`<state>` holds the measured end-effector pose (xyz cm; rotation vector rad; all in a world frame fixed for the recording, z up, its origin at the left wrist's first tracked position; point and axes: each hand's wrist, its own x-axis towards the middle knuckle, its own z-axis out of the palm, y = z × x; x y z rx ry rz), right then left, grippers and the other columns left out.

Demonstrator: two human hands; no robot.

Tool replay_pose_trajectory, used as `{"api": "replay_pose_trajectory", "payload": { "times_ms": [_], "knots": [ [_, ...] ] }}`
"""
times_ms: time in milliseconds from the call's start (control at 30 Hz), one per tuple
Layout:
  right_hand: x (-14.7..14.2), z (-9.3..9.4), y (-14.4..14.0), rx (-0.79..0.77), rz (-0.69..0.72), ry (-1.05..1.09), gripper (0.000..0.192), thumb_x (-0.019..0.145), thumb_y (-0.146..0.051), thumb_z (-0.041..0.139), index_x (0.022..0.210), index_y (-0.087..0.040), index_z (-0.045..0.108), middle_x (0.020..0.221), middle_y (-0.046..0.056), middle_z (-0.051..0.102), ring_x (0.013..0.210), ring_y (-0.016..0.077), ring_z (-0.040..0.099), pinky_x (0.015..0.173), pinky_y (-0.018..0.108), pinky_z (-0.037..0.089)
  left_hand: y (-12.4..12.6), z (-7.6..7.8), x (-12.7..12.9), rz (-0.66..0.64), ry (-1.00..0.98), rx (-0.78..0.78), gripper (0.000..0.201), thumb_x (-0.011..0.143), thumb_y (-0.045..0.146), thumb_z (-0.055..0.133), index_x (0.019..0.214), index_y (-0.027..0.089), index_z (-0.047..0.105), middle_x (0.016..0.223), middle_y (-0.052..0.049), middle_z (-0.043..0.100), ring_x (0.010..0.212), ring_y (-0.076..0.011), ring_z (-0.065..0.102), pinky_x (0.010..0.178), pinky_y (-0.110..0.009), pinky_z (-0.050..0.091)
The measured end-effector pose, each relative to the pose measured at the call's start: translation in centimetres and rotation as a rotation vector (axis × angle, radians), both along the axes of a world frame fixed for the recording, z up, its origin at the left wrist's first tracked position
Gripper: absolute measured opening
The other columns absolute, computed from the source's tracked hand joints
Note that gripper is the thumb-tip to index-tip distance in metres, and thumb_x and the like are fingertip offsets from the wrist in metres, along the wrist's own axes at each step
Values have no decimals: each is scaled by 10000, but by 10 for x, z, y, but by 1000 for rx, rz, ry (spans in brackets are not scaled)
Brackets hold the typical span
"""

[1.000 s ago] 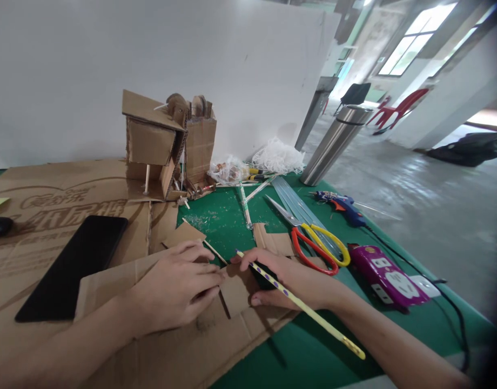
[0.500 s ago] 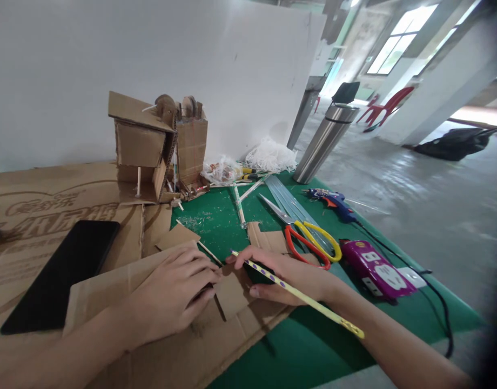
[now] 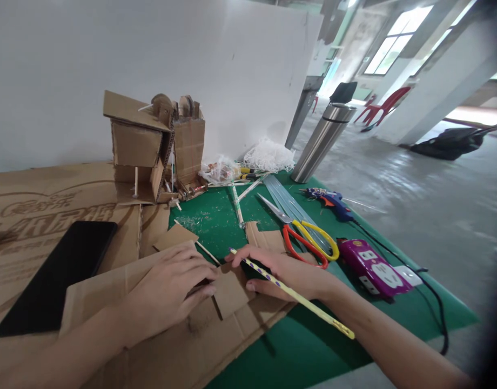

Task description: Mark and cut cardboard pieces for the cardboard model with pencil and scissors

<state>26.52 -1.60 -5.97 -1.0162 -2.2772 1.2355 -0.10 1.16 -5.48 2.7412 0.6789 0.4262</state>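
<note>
pressing flat, the left hand [image 3: 171, 292] pins a small cardboard piece [image 3: 231, 292] onto the big cardboard sheet [image 3: 183, 346]; the right hand [image 3: 287, 275] pinches a yellow pencil [image 3: 291, 294] beside it. best hold the piece firmly, marking slowly.

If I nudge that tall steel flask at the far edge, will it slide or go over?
Probably tips: the steel flask is tall and narrow on a small base. Its smooth round body would likely roll once down, and it stands at the green table edge. Weight unknowable; contents hidden.
</note>
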Motion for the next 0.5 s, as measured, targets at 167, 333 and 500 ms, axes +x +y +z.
{"api": "replay_pose_trajectory", "payload": {
  "times_ms": [167, 333, 500],
  "knots": [
    [1, 0, 1, 4, 6, -1, 332, 908, -155, 557, 1218, -232, 465, 1250, 75, 601, 1113, 219, 584, 965, 367, 447, 1, 0, 1, -12, 29, -11, 138, 959, 240, 572, 1050, 222, 675, 1041, -5, 741, 962, -218, 634, 926, -407, 444],
    [1, 0, 0, -12, -3, -5, 321, 908, -165, 557, 1206, -233, 460, 1194, 57, 611, 1058, 202, 592, 925, 335, 453, 2, -2, 0, -34, -4, -4, 186, 976, 250, 542, 1080, 266, 696, 1046, 5, 737, 966, -212, 621, 908, -395, 441],
    [1, -3, 1, 4, -13, -13, 331, 915, -174, 561, 1222, -250, 462, 1120, 30, 616, 1010, 192, 599, 908, 323, 458, 2, -2, 0, -22, 1, -24, 210, 979, 251, 531, 1096, 269, 705, 1051, 2, 737, 961, -210, 616, 884, -376, 455]
  ]
}}
